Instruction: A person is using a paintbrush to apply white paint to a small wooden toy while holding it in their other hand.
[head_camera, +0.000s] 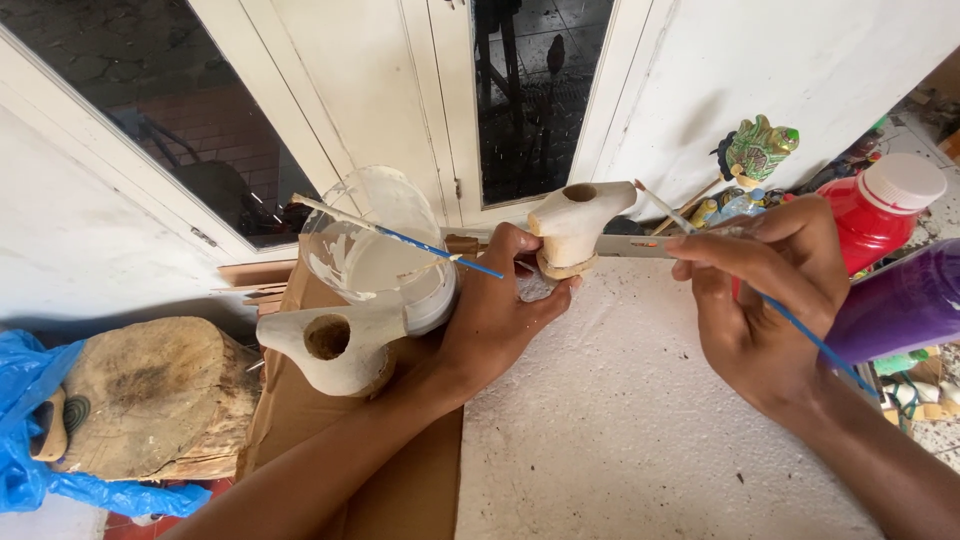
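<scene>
My left hand (495, 310) grips a pale carved wooden piece (575, 222) with a round hole near its top, holding it upright from below. My right hand (765, 290) pinches a thin blue-handled paintbrush (810, 335), its tip (645, 190) just right of the carved piece. A second, similar carved piece with a hole (335, 345) lies on brown cardboard (420, 490) by my left forearm. Behind it stands a clear plastic cup of white paint (375, 255), and another blue brush (440, 250) rests across the cup.
A rough wood log (150, 395) sits at the left beside blue plastic sheeting (30, 420). A red bottle with a white cap (885, 215) and a purple bottle (900, 305) stand at the right. A small green painted figure (760, 150) leans near the white wall. White doors with glass panes are ahead.
</scene>
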